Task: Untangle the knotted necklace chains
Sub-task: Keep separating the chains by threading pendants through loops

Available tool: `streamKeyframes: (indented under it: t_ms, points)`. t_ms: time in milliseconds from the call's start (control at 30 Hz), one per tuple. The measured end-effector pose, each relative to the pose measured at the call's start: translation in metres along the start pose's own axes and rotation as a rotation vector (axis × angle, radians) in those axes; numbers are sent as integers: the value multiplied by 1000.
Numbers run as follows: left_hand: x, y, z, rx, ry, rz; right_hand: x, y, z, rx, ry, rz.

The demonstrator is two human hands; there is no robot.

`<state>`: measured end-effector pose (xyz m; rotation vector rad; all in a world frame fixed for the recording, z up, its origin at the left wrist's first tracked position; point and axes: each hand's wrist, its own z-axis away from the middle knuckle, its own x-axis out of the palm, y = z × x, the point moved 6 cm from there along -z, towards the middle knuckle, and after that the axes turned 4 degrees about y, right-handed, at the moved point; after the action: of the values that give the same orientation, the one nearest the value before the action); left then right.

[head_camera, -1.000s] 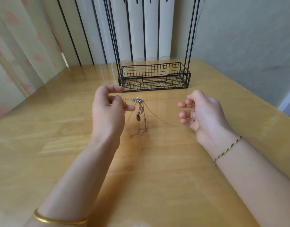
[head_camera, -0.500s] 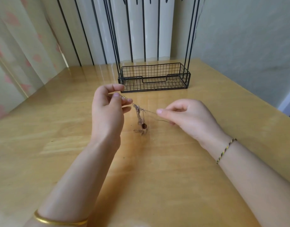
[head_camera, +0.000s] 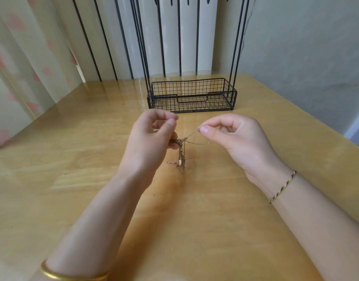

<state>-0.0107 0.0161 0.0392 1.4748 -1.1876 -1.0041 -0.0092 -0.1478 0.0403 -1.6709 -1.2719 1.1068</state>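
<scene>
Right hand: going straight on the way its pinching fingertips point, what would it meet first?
Probably the left hand, just across the small gap; the knotted chains hang slightly lower. Depth is uncertain.

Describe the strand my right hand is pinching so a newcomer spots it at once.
Start at the black wire basket; both hands are just in front of it. The strand runs from the right hand's pinch down-left to the knot held by the left hand. Unlike the clump dangling below the knot, it is a taut line ending at thumb and forefinger.
</scene>
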Motion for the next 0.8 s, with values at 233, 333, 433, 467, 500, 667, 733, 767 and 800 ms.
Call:
streamKeyframes:
  t_ms: [233,333,433,467,500,667,733,767,800]
  points:
    - [7,-2,7,-84,-236,-205,-3,2,-2,-28,58,-15]
    - [9,0,7,-37,-209,-335,-3,2,-2,-31,71,5]
    - [7,2,4,54,-120,-456,-3,1,-1,-26,81,20]
    - [6,2,4,71,-98,-469,-3,1,0,-21,83,22]
    - [5,2,3,80,-82,-469,-3,1,0,-16,83,23]
    - [1,1,1,98,-45,-452,-5,3,0,24,96,32]
    - [2,3,2,113,-47,-457,-6,5,0,54,113,41]
    - [2,4,3,119,-49,-460,-6,6,0,72,118,48]
    - [3,5,3,123,-52,-463,-6,8,1,94,114,57]
